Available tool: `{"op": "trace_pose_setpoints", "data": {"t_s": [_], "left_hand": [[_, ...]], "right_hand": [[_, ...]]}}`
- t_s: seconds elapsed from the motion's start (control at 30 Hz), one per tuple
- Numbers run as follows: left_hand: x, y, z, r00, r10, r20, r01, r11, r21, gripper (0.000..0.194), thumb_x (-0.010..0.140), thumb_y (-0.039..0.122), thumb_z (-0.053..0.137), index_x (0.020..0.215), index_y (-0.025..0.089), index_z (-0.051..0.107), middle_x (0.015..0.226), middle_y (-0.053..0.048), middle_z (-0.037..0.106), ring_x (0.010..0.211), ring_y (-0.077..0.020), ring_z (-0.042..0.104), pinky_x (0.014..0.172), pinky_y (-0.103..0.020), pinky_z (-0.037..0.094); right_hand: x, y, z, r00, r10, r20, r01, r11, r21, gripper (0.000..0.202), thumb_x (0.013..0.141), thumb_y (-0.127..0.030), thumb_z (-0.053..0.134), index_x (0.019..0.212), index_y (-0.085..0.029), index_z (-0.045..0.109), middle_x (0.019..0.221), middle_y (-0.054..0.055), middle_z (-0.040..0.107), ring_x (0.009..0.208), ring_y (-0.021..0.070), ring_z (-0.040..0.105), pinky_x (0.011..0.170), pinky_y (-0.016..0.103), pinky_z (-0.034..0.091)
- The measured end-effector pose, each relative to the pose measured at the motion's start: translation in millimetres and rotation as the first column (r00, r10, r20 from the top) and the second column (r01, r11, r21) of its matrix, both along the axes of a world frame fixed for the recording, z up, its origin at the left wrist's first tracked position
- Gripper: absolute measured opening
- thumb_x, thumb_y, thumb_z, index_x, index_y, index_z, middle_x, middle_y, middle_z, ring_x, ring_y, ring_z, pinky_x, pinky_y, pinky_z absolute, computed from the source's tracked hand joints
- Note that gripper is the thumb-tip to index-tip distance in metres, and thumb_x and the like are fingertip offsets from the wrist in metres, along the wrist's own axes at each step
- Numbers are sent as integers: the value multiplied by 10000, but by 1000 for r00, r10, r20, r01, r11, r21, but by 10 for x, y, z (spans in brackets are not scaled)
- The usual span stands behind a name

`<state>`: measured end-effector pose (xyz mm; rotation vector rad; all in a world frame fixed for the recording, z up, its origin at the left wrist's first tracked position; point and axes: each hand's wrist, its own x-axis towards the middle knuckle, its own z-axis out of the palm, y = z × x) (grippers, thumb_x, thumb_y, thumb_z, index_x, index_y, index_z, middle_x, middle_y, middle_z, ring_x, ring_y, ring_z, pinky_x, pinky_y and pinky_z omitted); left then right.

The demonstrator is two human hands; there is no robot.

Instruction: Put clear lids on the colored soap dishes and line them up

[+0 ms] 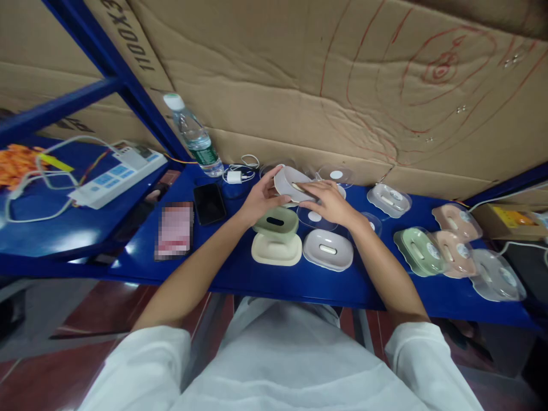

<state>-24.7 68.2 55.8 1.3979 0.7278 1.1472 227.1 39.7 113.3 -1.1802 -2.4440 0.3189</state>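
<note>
My left hand (262,198) grips the side of a grey oval plastic dish (285,181), fingers behind and thumb in front, and holds it tilted above the table. My right hand (327,200) is closed at its right side, with fingertips at a pale piece near the dish's middle; part of the dish is hidden behind them. Just below sits a green oval dish (278,224) with a dark slot, partly over a cream oval dish (276,251). Beside these lies another grey dish (319,260) with a pale strip in its middle.
Clear oval lids with white round stickers (337,174) lie behind my hands. Several covered dishes (422,251) stand at the right. A water bottle (194,140), a white charger (234,177), two phones (209,203) and a power strip (115,177) are at the left. Cardboard (257,74) walls the back.
</note>
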Motion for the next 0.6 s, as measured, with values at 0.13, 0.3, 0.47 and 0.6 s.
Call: {"op": "trace_pose_setpoints", "data": {"t_s": [0.13, 0.3, 0.47, 0.6], "left_hand": [[-16, 50, -71, 999, -45, -30, 45, 999, 13, 1116, 689, 525, 1020, 1637, 295, 478, 1520, -168, 656, 1255, -359, 729, 1079, -569, 610], [-47, 98, -127, 996, -48, -76, 54, 995, 78, 1136, 720, 505, 1009, 1677, 311, 430, 1587, -166, 604, 1331, -378, 689, 1093, -571, 607], [-56, 146, -203, 982, -21, -189, 67, 970, 236, 1147, 801, 574, 939, 1732, 344, 310, 1585, -171, 587, 1235, -342, 724, 954, -492, 672], [-40, 82, -204, 920, 244, -308, -47, 847, 530, 857, 998, 608, 717, 1710, 296, 357, 1675, -208, 452, 1373, -345, 634, 1020, -477, 636]], "right_hand": [[110, 131, -90, 995, 56, -82, -60, 997, -47, 514, 1041, -587, 665, 1475, -314, 695, 1446, 74, 751, 1340, 350, 690, 1162, 527, 443], [201, 202, -108, 986, 39, -159, -45, 998, -37, 470, 1035, -616, 661, 1391, -322, 749, 1346, 42, 799, 1211, 324, 736, 1120, 508, 473], [222, 171, -50, 981, 5, -194, -2, 1000, 17, 426, 1068, -582, 605, 1345, -288, 740, 1368, 73, 779, 1245, 320, 707, 1140, 520, 449], [229, 145, -60, 992, -41, -123, 51, 996, 74, 426, 1052, -579, 614, 1304, -252, 722, 1349, 115, 767, 1276, 343, 671, 1133, 529, 438]]}}
